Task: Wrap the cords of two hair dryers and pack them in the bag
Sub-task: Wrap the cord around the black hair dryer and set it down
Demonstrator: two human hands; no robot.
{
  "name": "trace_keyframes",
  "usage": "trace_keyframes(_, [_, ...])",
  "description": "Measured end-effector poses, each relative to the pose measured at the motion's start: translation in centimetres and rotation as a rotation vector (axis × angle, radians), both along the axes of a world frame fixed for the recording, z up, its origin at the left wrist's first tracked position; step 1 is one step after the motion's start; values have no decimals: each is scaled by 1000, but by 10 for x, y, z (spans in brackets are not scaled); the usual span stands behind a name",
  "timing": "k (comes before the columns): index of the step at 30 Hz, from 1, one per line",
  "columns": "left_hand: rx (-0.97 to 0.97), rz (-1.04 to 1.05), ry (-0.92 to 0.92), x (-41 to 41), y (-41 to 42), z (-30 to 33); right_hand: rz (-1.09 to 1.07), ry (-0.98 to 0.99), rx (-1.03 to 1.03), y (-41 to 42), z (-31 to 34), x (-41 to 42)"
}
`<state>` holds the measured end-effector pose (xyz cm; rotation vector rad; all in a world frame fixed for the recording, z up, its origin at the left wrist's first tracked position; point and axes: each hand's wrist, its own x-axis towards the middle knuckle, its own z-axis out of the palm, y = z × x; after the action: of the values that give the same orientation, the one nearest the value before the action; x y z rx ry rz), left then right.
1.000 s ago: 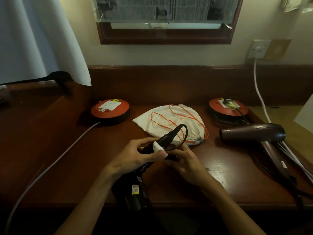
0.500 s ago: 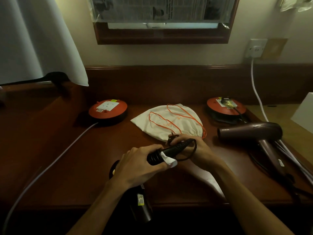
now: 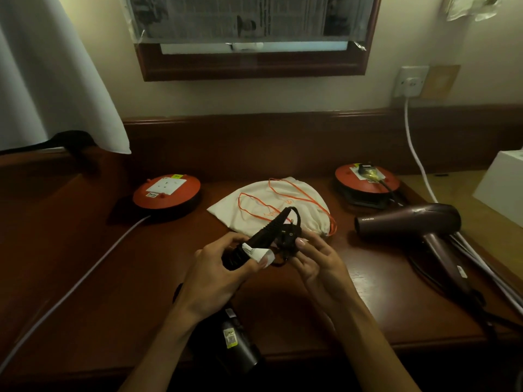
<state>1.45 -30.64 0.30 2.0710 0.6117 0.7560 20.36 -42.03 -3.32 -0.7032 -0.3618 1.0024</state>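
Observation:
My left hand point(image 3: 223, 267) grips the handle of a black hair dryer point(image 3: 237, 343), whose body hangs below the desk's front edge. Its cord point(image 3: 294, 213) loops off the handle's tip. My right hand point(image 3: 314, 257) pinches the black plug point(image 3: 288, 239) at the cord's end, right beside the handle. A white tag point(image 3: 261, 253) sticks out by my left thumb. The cream drawstring bag point(image 3: 268, 207) with orange strings lies flat just behind my hands. A maroon hair dryer point(image 3: 410, 222) lies on the desk at the right, its cord trailing to the right edge.
Two red round socket reels stand at the back: the left reel point(image 3: 167, 190) with a grey cable running to the front left, the right reel point(image 3: 368, 176) with a plug in it. A white cable point(image 3: 416, 157) drops from the wall socket point(image 3: 410, 82). A white box point(image 3: 503, 185) is at far right.
My right hand has come back from the bag's mouth and now holds the plug next to the handle. The handle has tilted up a little. The view has shifted slightly.

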Motion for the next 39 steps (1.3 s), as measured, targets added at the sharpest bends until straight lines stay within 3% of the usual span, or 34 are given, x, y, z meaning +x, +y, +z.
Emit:
trace_keyframes(8, [-28, 15, -4, 3, 2, 1, -2, -258, 37, -21, 31, -9])
trace_keyframes(14, [46, 107, 47, 6, -5, 1, 70, -243, 60, -26, 38, -9])
trace_keyframes(19, [194, 158, 165, 16, -12, 1, -132, -261, -161, -7, 45, -20])
trace_keyframes(26, [185, 197, 182, 14, -10, 4, -255, -265, -214, 17, 37, -21])
trace_keyframes(36, [164, 220, 149, 17, -11, 1, -208, -406, -97, 15, 33, -16])
trace_keyframes(39, [199, 222, 161, 17, -13, -2, -220, -528, -189, 13, 37, -13])
